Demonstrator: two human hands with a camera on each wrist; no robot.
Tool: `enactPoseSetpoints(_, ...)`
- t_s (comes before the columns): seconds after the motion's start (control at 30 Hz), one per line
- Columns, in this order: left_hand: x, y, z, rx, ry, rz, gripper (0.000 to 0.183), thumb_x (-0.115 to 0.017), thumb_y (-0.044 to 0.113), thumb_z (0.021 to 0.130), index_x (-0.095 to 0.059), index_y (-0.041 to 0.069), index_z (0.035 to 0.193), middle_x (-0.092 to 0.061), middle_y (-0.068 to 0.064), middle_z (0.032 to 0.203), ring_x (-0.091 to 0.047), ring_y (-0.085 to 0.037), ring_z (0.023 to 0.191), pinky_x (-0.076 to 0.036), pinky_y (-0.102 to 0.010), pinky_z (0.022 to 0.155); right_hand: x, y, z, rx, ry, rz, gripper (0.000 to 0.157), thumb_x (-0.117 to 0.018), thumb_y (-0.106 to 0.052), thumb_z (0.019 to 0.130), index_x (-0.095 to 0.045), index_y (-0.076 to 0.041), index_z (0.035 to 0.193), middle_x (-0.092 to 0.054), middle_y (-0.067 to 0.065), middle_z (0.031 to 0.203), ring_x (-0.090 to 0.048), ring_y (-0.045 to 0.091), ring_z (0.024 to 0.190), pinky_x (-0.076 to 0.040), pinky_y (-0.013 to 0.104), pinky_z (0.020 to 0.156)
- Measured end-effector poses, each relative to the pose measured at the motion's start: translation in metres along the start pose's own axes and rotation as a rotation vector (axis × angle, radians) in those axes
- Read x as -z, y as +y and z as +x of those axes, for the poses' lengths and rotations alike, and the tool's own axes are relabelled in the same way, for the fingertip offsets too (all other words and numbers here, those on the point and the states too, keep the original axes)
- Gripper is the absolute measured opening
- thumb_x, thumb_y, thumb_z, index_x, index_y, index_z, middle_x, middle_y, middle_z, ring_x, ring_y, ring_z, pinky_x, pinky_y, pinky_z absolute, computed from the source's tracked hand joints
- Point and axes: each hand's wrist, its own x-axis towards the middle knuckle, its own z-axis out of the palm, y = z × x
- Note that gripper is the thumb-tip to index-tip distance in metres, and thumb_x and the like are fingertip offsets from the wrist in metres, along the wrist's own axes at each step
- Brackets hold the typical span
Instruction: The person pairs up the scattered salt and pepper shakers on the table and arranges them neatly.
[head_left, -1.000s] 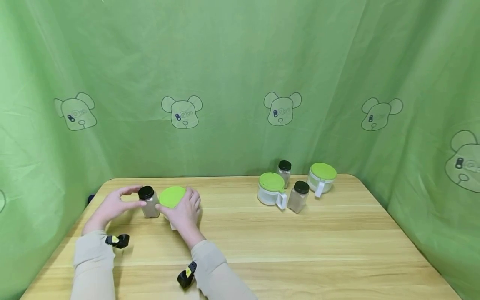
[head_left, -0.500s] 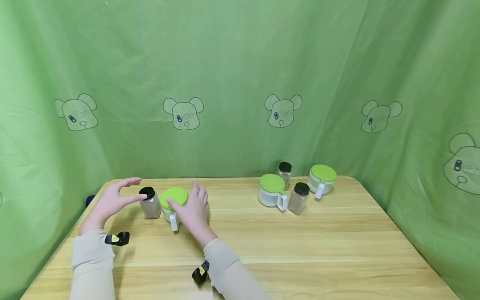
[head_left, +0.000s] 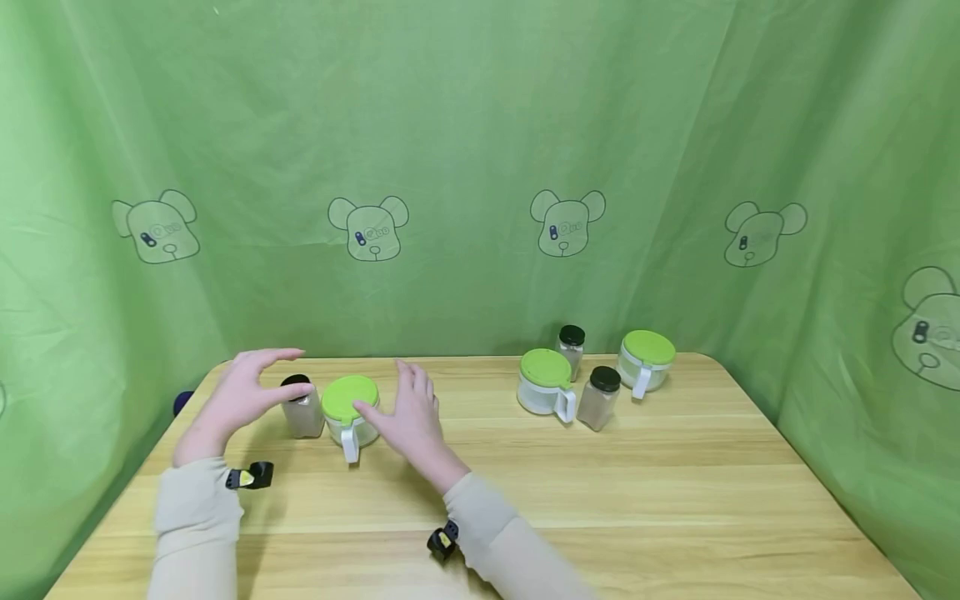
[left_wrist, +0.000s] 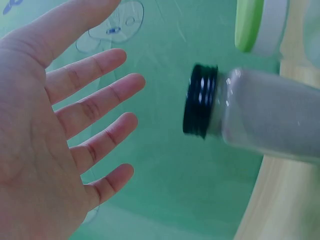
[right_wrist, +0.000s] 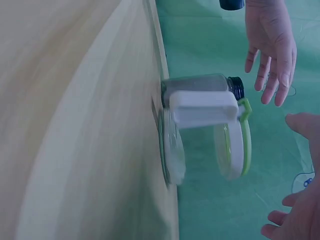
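In the head view my left hand [head_left: 238,402] hovers beside a black-lidded spice jar [head_left: 303,417], its thumb overlapping the lid. The left wrist view shows this hand with fingers spread, apart from the jar [left_wrist: 270,112]. Right of that jar stands a clear seasoning pot [head_left: 351,396] with a green lid and a white handle toward the front. My right hand [head_left: 411,421] is just right of the pot, fingers extended, thumb tip overlapping the lid's edge. In the right wrist view the pot's white handle [right_wrist: 202,107] stands in front of the jar. Neither hand holds anything.
At the back right stand two more green-lidded seasoning pots, one nearer [head_left: 545,375] and one farther [head_left: 647,354]. Two black-lidded jars stand by them, one in front [head_left: 598,400] and one behind [head_left: 572,346]. A green curtain [head_left: 465,167] hangs behind the wooden table [head_left: 637,517].
My right hand has let go of the green-lidded pot and moved right, uncovering its handle. My left hand has risen slightly off the jar. Jar and pot stay in place.
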Motion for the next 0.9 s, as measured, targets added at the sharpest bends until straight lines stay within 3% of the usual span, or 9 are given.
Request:
enactPoseSetpoints(0.4,-0.011,0.025,0.005,-0.057,0.025,0.133,0.057,-0.067,0.051,0.071,-0.056,0.022,0.119,-0.057,-0.004,0.123,-0.039,-0.029,0.116,-0.026,-0.053,0.094,0.025,0.023,-0.008,0.141,-0.033,-0.08,0.089,-0.058,-0.063,0.071,-0.028,-0.015,0.139,-0.032,0.009,0.139,-0.033,0.025,0.127,-0.03,0.048,0.102)
enactPoseSetpoints(0.67,-0.021,0.038,0.006,-0.108,-0.002,0.197,0.06,-0.063,0.058,0.072,-0.056,0.022,0.119,-0.058,-0.003,0.121,-0.04,-0.029,0.115,-0.027,-0.054,0.092,0.042,0.039,-0.016,0.197,-0.075,-0.124,0.089,-0.057,-0.065,0.072,-0.025,-0.018,0.141,-0.031,0.009,0.141,-0.03,0.026,0.13,-0.028,0.05,0.104)
enactPoseSetpoints(0.9,-0.03,0.05,0.009,-0.153,-0.014,0.253,0.056,-0.064,0.052,0.074,-0.056,0.021,0.12,-0.058,-0.004,0.121,-0.042,-0.028,0.114,-0.027,-0.053,0.094,0.058,0.051,-0.024,0.247,-0.091,-0.168,0.091,-0.05,-0.071,0.072,-0.026,-0.016,0.14,-0.033,0.011,0.139,-0.031,0.028,0.129,-0.029,0.049,0.103)
